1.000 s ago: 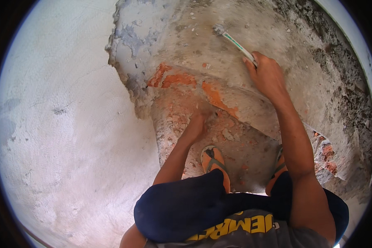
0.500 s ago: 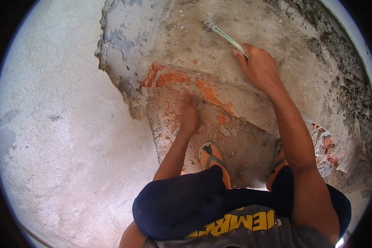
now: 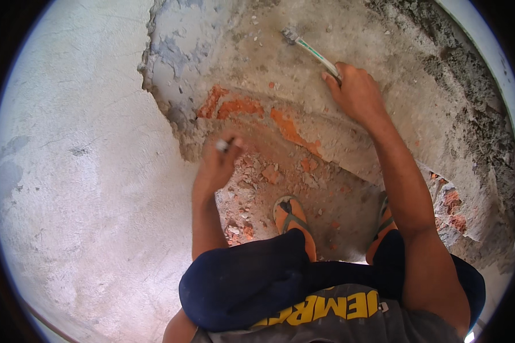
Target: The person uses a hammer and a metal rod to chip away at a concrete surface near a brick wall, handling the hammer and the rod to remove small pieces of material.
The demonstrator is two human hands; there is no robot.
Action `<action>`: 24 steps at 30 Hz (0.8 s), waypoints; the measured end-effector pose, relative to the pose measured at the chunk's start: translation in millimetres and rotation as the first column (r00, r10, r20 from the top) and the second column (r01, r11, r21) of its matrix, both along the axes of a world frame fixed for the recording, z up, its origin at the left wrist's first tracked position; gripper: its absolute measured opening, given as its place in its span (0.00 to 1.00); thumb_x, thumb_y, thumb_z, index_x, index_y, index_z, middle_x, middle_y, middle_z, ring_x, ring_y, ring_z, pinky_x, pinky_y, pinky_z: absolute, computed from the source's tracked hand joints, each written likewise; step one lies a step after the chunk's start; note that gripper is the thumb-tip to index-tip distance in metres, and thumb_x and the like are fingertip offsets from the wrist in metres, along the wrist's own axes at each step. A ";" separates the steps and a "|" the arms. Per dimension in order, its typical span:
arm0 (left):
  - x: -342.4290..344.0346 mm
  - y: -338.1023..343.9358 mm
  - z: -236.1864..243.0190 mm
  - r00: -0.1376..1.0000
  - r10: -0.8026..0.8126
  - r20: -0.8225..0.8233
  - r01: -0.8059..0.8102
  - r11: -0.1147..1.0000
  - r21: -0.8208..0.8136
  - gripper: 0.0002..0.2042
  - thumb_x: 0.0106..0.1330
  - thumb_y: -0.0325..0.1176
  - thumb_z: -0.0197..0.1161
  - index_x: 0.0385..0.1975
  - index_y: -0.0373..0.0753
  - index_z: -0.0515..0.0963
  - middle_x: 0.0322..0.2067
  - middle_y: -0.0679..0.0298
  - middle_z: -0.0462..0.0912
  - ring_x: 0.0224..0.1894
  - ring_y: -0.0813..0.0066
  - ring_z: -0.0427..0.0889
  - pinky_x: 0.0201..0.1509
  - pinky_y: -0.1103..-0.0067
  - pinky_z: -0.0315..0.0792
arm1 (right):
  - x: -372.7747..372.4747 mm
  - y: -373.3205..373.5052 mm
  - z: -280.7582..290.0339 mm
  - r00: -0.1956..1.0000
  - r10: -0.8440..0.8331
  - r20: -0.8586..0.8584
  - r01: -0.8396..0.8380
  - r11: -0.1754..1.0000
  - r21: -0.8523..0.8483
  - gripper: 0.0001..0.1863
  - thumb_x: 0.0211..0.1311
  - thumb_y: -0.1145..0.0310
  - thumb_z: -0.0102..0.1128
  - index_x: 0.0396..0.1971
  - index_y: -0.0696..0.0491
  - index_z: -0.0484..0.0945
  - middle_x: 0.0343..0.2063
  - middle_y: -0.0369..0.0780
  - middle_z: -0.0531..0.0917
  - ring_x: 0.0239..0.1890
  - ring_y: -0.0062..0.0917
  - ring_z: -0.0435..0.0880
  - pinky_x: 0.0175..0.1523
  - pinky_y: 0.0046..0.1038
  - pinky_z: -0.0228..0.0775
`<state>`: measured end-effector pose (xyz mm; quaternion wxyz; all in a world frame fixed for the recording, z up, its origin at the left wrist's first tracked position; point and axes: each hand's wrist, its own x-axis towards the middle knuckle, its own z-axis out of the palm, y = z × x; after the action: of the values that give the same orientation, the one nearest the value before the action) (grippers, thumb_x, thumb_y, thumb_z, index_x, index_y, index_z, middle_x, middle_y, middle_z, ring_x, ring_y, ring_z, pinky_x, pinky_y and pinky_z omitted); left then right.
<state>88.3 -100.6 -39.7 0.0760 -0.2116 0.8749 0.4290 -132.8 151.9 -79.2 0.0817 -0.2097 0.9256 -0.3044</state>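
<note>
My right hand [image 3: 361,98] is closed round the lower handle of a hammer [image 3: 317,55]. Its handle is pale with a green stripe, and the dark metal head points to the far left over the grey concrete. My left hand [image 3: 213,168], blurred by motion, is closed over the broken brick rubble near the white wall's edge. A short dark rod with a pale, roundish end [image 3: 222,146] shows in its fingers; its kind is too smeared to make out. Beyond that hand, a strip of exposed orange brick [image 3: 240,107] runs along a ledge.
A rough white plastered wall [image 3: 86,171] fills the left, with a jagged broken edge. Loose brick chips [image 3: 272,173] lie round my sandalled foot [image 3: 294,217]. Dark stained concrete [image 3: 469,80] lies at the far right, near a chipped brick corner [image 3: 453,203].
My left hand has moved left and nearer, away from the ledge, and a dark rod with a pale end now shows in it. The right hand and hammer have hardly moved.
</note>
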 end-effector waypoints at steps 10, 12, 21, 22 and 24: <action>-65.3 -31.3 94.6 0.969 0.016 -0.245 -0.003 0.999 0.053 0.11 0.74 0.37 0.61 0.44 0.35 0.79 0.32 0.64 0.83 0.35 0.77 0.80 0.41 0.77 0.75 | -1.3 1.1 -4.0 1.000 0.013 0.002 -0.013 0.999 -0.044 0.18 0.70 0.58 0.61 0.34 0.61 0.82 0.18 0.47 0.82 0.19 0.36 0.82 0.29 0.41 0.74; -75.6 -35.2 95.0 0.982 -0.075 -0.174 0.039 0.979 -0.198 0.10 0.72 0.34 0.64 0.43 0.33 0.81 0.33 0.63 0.85 0.35 0.77 0.81 0.43 0.77 0.75 | -0.1 2.8 0.8 1.000 0.006 0.015 -0.006 1.000 -0.011 0.18 0.70 0.57 0.61 0.34 0.61 0.82 0.19 0.48 0.82 0.21 0.38 0.83 0.31 0.42 0.74; -74.0 -69.3 38.6 0.910 0.064 -0.409 -0.119 0.987 -0.111 0.06 0.69 0.25 0.63 0.41 0.32 0.84 0.38 0.62 0.87 0.40 0.78 0.83 0.46 0.78 0.76 | 4.8 -1.1 19.3 0.997 0.014 0.074 -0.016 0.999 0.030 0.17 0.69 0.60 0.60 0.38 0.62 0.83 0.27 0.54 0.85 0.32 0.47 0.87 0.40 0.45 0.78; -75.1 -67.1 38.4 0.905 0.051 -0.422 -0.112 0.986 -0.122 0.06 0.69 0.25 0.63 0.41 0.33 0.84 0.37 0.61 0.88 0.39 0.78 0.84 0.44 0.78 0.76 | 4.7 -0.6 19.7 0.998 0.011 0.056 -0.013 0.999 0.034 0.17 0.70 0.60 0.59 0.38 0.62 0.83 0.26 0.54 0.85 0.31 0.47 0.87 0.40 0.45 0.77; -75.4 -63.1 39.2 0.903 0.049 -0.427 -0.099 0.991 -0.095 0.05 0.70 0.24 0.62 0.40 0.33 0.84 0.36 0.61 0.88 0.37 0.78 0.84 0.42 0.79 0.76 | 5.2 0.1 23.2 0.993 -0.022 0.116 0.021 1.000 0.006 0.18 0.70 0.59 0.59 0.36 0.63 0.82 0.26 0.54 0.85 0.30 0.47 0.86 0.38 0.45 0.76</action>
<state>12.9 -163.7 -0.6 -0.1444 -0.1507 0.8849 0.4163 -127.6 152.0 -56.0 0.1325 -0.1814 0.9223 -0.3146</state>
